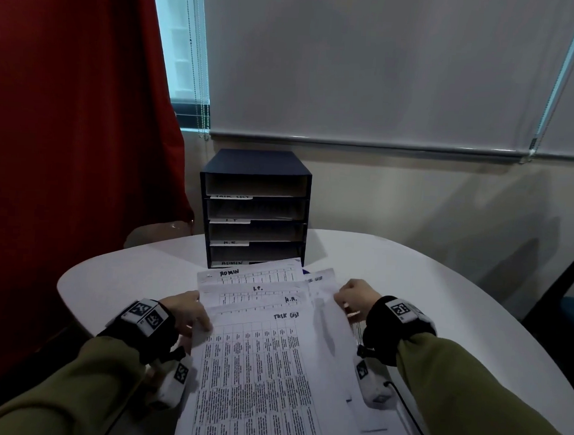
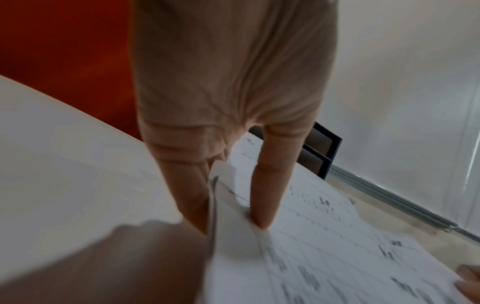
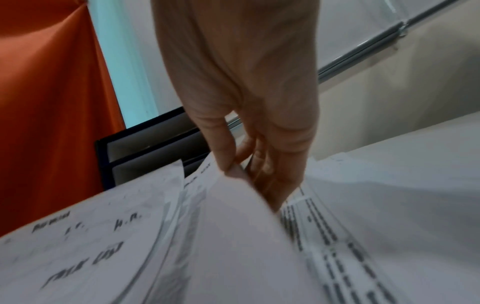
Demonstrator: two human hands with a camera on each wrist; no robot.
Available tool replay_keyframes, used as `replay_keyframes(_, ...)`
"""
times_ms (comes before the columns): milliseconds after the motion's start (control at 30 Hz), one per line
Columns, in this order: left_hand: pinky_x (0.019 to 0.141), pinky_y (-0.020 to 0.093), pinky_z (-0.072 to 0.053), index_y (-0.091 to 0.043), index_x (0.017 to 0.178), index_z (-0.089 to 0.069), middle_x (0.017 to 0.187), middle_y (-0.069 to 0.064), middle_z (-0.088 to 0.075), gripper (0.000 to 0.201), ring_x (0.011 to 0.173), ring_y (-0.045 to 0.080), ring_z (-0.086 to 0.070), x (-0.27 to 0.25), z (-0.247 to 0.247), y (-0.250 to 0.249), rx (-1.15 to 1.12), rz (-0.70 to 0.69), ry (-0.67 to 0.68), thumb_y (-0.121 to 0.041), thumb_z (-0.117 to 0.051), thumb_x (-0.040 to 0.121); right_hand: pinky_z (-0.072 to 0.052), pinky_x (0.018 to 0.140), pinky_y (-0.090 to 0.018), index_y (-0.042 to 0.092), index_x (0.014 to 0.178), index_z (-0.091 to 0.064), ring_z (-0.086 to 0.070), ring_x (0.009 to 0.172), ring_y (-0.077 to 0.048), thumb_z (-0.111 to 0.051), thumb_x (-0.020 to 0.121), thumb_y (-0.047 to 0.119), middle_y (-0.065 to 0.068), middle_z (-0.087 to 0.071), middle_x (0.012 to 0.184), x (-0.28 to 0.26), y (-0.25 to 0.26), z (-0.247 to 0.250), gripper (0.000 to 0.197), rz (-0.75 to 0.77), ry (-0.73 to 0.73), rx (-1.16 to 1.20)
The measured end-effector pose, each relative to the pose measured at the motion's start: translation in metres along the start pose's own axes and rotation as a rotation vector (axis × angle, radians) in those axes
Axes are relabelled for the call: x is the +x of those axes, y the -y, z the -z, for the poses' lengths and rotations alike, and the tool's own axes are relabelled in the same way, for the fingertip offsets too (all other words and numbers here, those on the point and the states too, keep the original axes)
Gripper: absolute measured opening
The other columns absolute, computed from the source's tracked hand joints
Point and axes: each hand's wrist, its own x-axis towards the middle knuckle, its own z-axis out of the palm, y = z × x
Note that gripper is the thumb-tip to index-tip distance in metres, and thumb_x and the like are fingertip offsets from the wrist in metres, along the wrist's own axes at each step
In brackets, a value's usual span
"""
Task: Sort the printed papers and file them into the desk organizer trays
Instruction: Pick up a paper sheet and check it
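Note:
A fanned stack of printed papers (image 1: 260, 347) lies on the white table (image 1: 439, 306), with handwritten headings ADMIN, I.T., H.R. and TASK LIST showing. My left hand (image 1: 189, 315) pinches the stack's left edge (image 2: 226, 230), one finger on top and the rest beneath. My right hand (image 1: 354, 299) pinches the lifted right edge of a sheet (image 3: 233, 195) between thumb and fingers. The dark blue desk organizer (image 1: 254, 209) stands upright behind the papers; its tray labels read TASK LIST, I.T., H.R. and ADMIN. Its trays look bare.
A red curtain (image 1: 78, 142) hangs at the left, and a grey roller blind (image 1: 384, 63) covers the window behind. A dark chair (image 1: 568, 288) stands at the table's right edge. More printed sheets (image 1: 375, 428) lie under my right forearm.

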Motion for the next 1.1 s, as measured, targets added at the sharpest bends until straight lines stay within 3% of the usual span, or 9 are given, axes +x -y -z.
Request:
replay_keyframes(167,0.092,0.05,-0.051,0.003,0.119,-0.049,0.114,0.027,-0.058,0.052,0.1,0.04,-0.061,0.002,-0.003,-0.003,-0.03,-0.014,0.002,0.019,-0.063,0.072,-0.05,0.076,-0.035,0.016,0.072,-0.052,-0.055,0.07,-0.022,-0.059,0.087,0.005,-0.009,-0.057,0.084,0.002,-0.016,0.025,0.02,-0.04,-0.1,0.2)
replay_keyframes(267,0.093,0.056,-0.05,0.001,0.129,-0.039,0.121,0.029,-0.053,0.072,0.107,0.043,-0.059,0.007,-0.015,-0.011,-0.035,-0.017,-0.025,0.013,-0.07,0.066,-0.051,0.065,-0.03,0.01,0.085,-0.06,-0.056,0.066,-0.022,-0.055,0.084,-0.002,-0.008,-0.06,0.083,0.004,-0.023,0.024,0.013,-0.012,-0.118,0.154)
replay_keyframes(367,0.089,0.042,-0.052,-0.018,0.14,-0.022,0.132,0.02,-0.037,0.084,0.117,0.036,-0.05,0.004,-0.035,-0.021,0.249,-0.144,-0.261,0.001,-0.071,0.074,-0.058,0.077,-0.043,0.01,0.088,-0.067,-0.066,0.078,-0.031,-0.049,0.079,0.011,-0.013,-0.069,0.087,0.01,-0.026,0.035,0.021,0.078,-0.373,0.167)
replay_keyframes(433,0.099,0.039,-0.046,-0.021,0.132,-0.032,0.134,0.01,-0.031,0.066,0.121,0.027,-0.042,0.001,-0.046,-0.028,0.499,-0.321,-0.379,-0.014,-0.069,0.078,-0.055,0.081,-0.044,0.011,0.087,-0.066,-0.066,0.082,-0.033,-0.051,0.081,0.016,-0.012,-0.07,0.088,0.002,-0.019,0.049,0.017,0.14,-0.475,0.223)
replay_keyframes(533,0.096,0.035,-0.048,-0.027,0.108,-0.048,0.121,0.002,-0.043,0.049,0.107,0.017,-0.046,0.004,-0.051,-0.032,0.7,-0.39,-0.145,-0.027,-0.077,0.068,-0.055,0.083,-0.045,0.016,0.088,-0.062,-0.064,0.085,-0.033,-0.051,0.08,0.02,-0.01,-0.069,0.089,-0.006,-0.009,0.078,0.014,0.236,-0.552,0.278)
replay_keyframes(600,0.096,0.035,-0.047,-0.026,0.113,-0.05,0.12,0.001,-0.044,0.059,0.108,0.018,-0.047,0.008,-0.054,-0.03,0.823,-0.332,-0.022,-0.035,-0.081,0.064,-0.053,0.088,-0.054,0.02,0.09,-0.06,-0.065,0.092,-0.033,-0.05,0.08,0.021,-0.01,-0.069,0.097,-0.006,-0.003,0.097,0.013,0.321,-0.619,0.321)
replay_keyframes(867,0.101,0.04,-0.042,-0.026,0.125,-0.053,0.127,0.006,-0.038,0.067,0.121,0.027,-0.039,0.017,-0.055,-0.03,1.036,-0.291,-0.067,-0.052,-0.075,0.067,-0.045,0.088,-0.036,0.003,0.121,-0.056,-0.059,0.098,-0.025,-0.05,0.088,0.004,-0.01,-0.061,0.105,-0.043,0.026,0.156,0.033,0.492,-0.738,0.622)
replay_keyframes(1000,0.1,0.042,-0.043,-0.024,0.117,-0.06,0.128,0.01,-0.04,0.046,0.118,0.025,-0.041,0.015,-0.045,-0.034,0.845,-0.396,-0.171,-0.039,-0.068,0.074,-0.044,0.074,-0.025,0.014,0.094,-0.055,-0.054,0.076,-0.011,-0.048,0.09,-0.004,0.002,-0.056,0.083,-0.054,0.028,0.158,0.019,0.516,-0.668,0.681)
replay_keyframes(1100,0.061,0.023,-0.052,-0.025,0.095,-0.057,0.101,0.015,-0.065,0.022,0.072,0.015,-0.058,0.009,-0.026,-0.053,0.339,-0.535,-0.192,-0.025,-0.072,0.08,-0.037,0.053,-0.021,0.019,0.073,-0.046,-0.05,0.05,-0.007,-0.05,0.094,0.0,0.002,-0.045,0.065,-0.058,0.022,0.143,0.029,0.471,-0.468,0.616)
